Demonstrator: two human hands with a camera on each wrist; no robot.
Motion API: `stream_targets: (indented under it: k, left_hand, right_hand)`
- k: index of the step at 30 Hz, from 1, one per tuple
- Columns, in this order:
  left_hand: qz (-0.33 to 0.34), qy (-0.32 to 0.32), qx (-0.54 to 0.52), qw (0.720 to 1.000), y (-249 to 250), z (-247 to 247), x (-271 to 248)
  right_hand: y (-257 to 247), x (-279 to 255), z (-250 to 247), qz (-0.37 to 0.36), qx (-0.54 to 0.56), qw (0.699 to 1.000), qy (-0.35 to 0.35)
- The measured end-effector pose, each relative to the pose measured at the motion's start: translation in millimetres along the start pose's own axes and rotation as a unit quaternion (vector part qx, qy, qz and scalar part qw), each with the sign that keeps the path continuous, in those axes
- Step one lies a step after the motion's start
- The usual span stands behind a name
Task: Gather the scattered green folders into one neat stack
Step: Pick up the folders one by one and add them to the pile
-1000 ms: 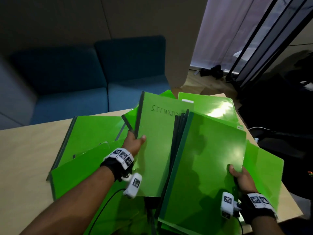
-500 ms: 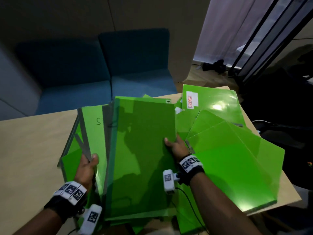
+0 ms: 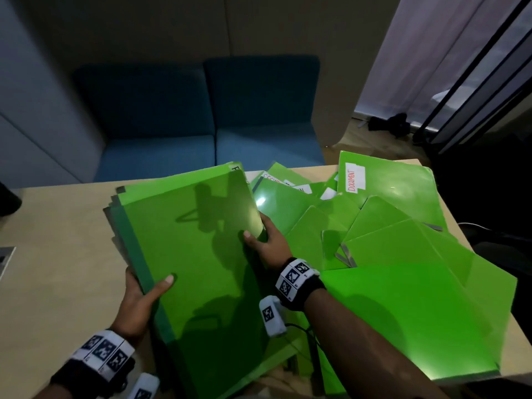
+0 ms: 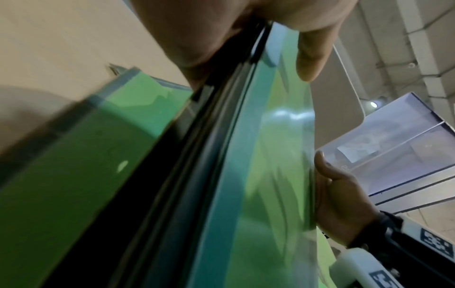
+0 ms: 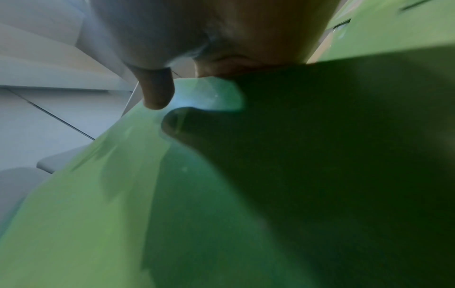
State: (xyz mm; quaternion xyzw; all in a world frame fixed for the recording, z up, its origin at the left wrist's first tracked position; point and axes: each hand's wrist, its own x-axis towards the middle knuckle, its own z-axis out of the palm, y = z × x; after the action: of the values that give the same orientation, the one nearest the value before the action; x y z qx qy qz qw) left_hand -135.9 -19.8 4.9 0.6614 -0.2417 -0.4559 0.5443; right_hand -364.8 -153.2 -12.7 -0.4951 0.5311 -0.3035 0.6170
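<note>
Green folders (image 3: 198,254) sit gathered in a bundle above the desk (image 3: 57,226), my left hand (image 3: 138,300) pinching its spine edge, thumb on top. My right hand (image 3: 264,243) pinches the opposite edge; more folders (image 3: 403,283) lie fanned on the desk beside it.

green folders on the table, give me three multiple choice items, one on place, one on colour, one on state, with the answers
1. Where does the folder labelled DOCUMENT lie?
A. far right of the table
B. on the sofa
C. under the left wrist

2. What colour is the sofa?
A. red
B. blue
C. white

3. How is the held bundle of folders gripped?
A. by the left hand alone
B. by neither hand
C. by both hands

Answers: 1 A, its white label shows at the table's far right end. 2 B, both seats are blue. 3 C, the left hand holds its spine edge and the right hand its opposite edge.
</note>
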Motion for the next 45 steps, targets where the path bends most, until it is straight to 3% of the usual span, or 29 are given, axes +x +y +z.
stream_targets:
  k: [3, 6, 9, 11, 13, 17, 21, 25, 31, 35, 38, 41, 45]
  left_hand:
    - [-0.020, -0.004, 0.011, 1.000, 14.6, -15.6, 17.6]
    - [-0.001, 0.036, 0.064, 0.997, 36.7, -26.0, 43.4]
    - [0.040, 0.013, 0.130, 0.991, 47.4, -17.8, 46.8]
    - [0.047, -0.006, 0.139, 0.989, 42.6, -8.6, 44.8]
    - [0.051, -0.011, 0.132, 0.990, 33.9, -2.4, 44.9]
    - [0.038, -0.036, 0.081, 0.995, 25.4, -5.7, 59.4]
    - [0.043, -0.032, 0.089, 0.995, 51.4, -13.9, 83.6]
    - [0.139, -0.091, 0.182, 0.969, 71.4, -3.5, 92.4]
    - [0.154, -0.047, 0.197, 0.967, 59.4, 7.7, 90.6]
    - [0.135, -0.033, 0.198, 0.970, 58.1, 11.4, 87.8]
    - [0.136, -0.014, 0.222, 0.965, 53.1, 7.3, 87.0]
    - [0.152, 0.006, 0.253, 0.955, 46.2, 5.8, 88.2]
    - [0.146, -0.036, 0.261, 0.954, 47.8, 6.7, 90.5]
  right_hand:
    - [13.0, -1.0, 9.4, 0.012, 0.033, 0.999, -0.011]
    - [19.0, -5.5, 7.9, 0.026, -0.056, 0.996, -0.061]
    - [9.4, -2.3, 3.6, 0.047, -0.152, 0.981, -0.114]
    - [-7.2, 0.6, 2.2, 0.049, -0.098, 0.991, -0.072]
    - [-16.4, 5.4, 4.1, 0.029, -0.025, 0.999, 0.016]
    - [-14.8, 1.8, 23.7, 0.012, -0.006, 0.994, 0.111]
    - [-14.2, -8.6, 16.4, -0.014, 0.003, 0.997, 0.070]
    - [-28.8, -0.9, 8.6, 0.002, -0.031, 0.999, 0.014]
    - [-41.8, 19.5, 12.8, -0.076, -0.103, 0.988, 0.089]
    - [-28.5, 21.9, 30.2, -0.056, -0.085, 0.984, 0.145]
    - [-18.3, 17.9, 31.2, -0.069, -0.098, 0.982, 0.147]
    - [-9.3, 17.8, 22.7, -0.037, -0.103, 0.983, 0.146]
    - [-8.4, 15.5, 16.8, -0.032, -0.023, 0.983, 0.177]
